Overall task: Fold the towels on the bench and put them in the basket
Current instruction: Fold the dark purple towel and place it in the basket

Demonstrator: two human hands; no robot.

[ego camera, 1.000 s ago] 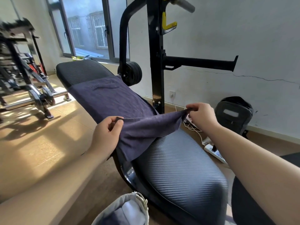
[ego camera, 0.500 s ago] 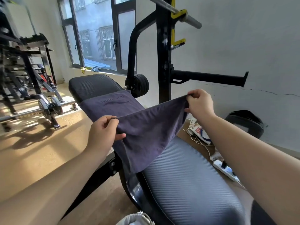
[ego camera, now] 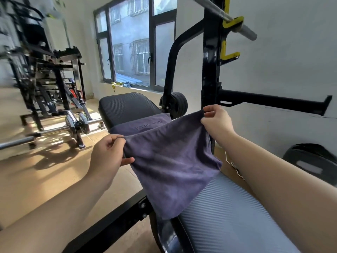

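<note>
A dark purple towel (ego camera: 171, 161) lies along the black padded bench (ego camera: 224, 216), its far end flat on the backrest pad (ego camera: 125, 106). My left hand (ego camera: 107, 156) pinches the near left corner. My right hand (ego camera: 217, 123) pinches the near right corner, higher up. Both hold the near end lifted off the seat and carried over the far part. The basket is out of view.
A black rack upright (ego camera: 209, 79) with yellow hooks and a barbell (ego camera: 237, 24) rises right of the bench. A horizontal black arm (ego camera: 273, 103) sticks out to the right. A barbell on stands (ego camera: 73, 125) sits on the floor left. A dark bag (ego camera: 310, 161) and cables lie by the wall.
Both hands have raised the towel's near end off the seat and carried it toward the far end. The view has tilted up, so the basket at the bottom has left the frame.
</note>
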